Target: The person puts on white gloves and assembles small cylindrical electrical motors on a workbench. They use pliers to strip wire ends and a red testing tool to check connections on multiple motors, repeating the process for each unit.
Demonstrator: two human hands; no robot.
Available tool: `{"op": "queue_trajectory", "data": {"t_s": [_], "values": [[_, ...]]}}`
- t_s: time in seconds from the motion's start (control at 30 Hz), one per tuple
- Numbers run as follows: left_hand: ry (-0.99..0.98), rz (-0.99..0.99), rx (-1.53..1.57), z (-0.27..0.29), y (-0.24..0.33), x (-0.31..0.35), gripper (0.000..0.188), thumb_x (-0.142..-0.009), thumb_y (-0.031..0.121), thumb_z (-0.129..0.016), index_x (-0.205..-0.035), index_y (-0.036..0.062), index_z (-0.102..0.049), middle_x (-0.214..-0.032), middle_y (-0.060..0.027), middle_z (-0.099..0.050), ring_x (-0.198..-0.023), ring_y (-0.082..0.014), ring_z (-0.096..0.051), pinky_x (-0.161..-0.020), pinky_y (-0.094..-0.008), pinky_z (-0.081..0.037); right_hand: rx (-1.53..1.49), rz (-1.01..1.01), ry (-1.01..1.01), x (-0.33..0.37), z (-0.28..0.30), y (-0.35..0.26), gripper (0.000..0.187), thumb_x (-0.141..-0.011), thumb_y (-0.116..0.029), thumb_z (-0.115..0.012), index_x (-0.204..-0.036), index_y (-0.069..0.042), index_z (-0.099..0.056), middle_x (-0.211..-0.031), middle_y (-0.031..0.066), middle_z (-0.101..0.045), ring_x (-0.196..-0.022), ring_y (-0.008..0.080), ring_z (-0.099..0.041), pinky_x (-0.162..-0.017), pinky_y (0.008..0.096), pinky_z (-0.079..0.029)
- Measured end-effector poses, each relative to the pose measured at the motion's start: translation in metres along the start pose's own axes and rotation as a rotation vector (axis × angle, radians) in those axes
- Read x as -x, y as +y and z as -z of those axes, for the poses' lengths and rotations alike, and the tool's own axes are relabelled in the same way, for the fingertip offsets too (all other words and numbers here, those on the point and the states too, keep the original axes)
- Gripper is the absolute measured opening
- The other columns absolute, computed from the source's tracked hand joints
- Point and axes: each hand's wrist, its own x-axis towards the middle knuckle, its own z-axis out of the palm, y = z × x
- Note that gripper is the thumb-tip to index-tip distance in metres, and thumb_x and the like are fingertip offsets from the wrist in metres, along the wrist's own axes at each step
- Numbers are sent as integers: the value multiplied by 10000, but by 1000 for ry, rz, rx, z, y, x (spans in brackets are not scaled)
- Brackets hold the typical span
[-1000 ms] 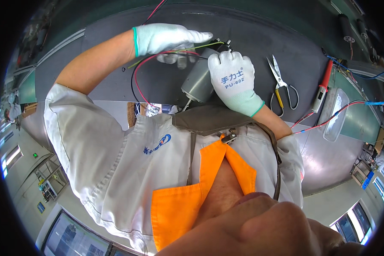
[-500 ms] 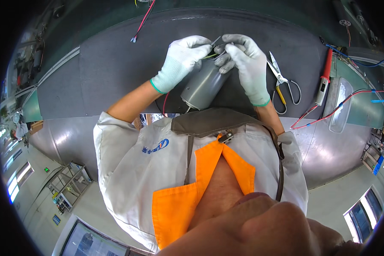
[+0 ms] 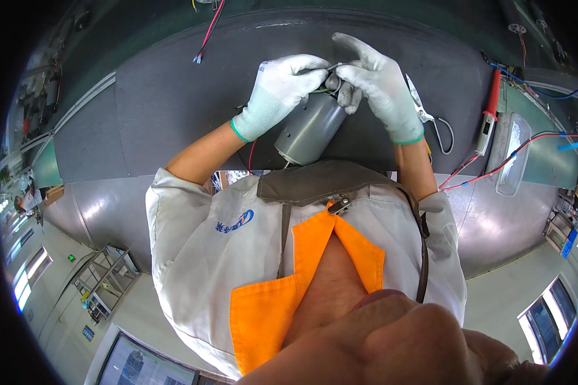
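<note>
Left hand point(image 3: 280, 83) seemingly pinched; right hand point(image 3: 384, 85) close by, partly spread.

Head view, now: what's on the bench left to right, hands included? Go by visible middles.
Red-and-black lead → left hand → grey cylinder → right hand → scissors → red-handled tool → clear tray.

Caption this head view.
White-gloved left hand and right hand at the far end of a grey metal cylinder.
</note>
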Motion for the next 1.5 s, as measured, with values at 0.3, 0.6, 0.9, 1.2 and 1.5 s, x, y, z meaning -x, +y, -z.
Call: {"op": "queue_trajectory", "data": {"t_s": [0.3, 0.6, 0.9, 1.2, 1.5], "values": [[57, -184, 51, -27, 5, -5, 212, -960, 110, -659, -1129, 4, -732, -865, -23, -722, -706, -34, -602, -608, -211, -484, 122, -130, -5, 7, 11, -18, 387, -960, -187, -662, -1259, 59, -662, -851, 83, -711, -589, 94, -662, -489, 217, -528], [247, -246, -66, -40, 2, 16, 331, -927, 28, -642, -1256, 6, -667, -890, -43, -670, -757, -69, -598, -697, -235, -506, 742, 351, 244, 23, 29, 8, 164, -958, -132, -667, -1005, 8, -739, -895, 118, -740, -789, 237, -711, -691, 300, -560], [293, -463, -387, -43, -4, 22, 98, -886, 65, -708, -973, 23, -726, -902, -141, -715, -757, -255, -692, -691, -320, -543, 194, 117, 462, -13, 61, 37, 164, -958, -99, -669, -942, 41, -751, -834, 91, -744, -733, 131, -709, -652, 243, -588], [71, -704, -662, -42, 2, 4, 69, -881, 73, -706, -935, 47, -673, -771, -110, -673, -650, -279, -675, -581, -369, -518, -864, 110, -37, -21, 43, 42, 272, -1043, -241, -569, -1073, 15, -654, -985, 173, -698, -862, 282, -721, -553, 266, -515], [-284, -1017, -1058, -20, 6, -4, 78, -887, 176, -676, -898, 118, -625, -582, -30, -558, -488, -220, -589, -451, -366, -417, -176, 6, 255, 49, 28, 2, 245, -998, -166, -610, -870, 34, -673, -603, 2, -521, -465, 77, -462, -405, 239, -321]]}}
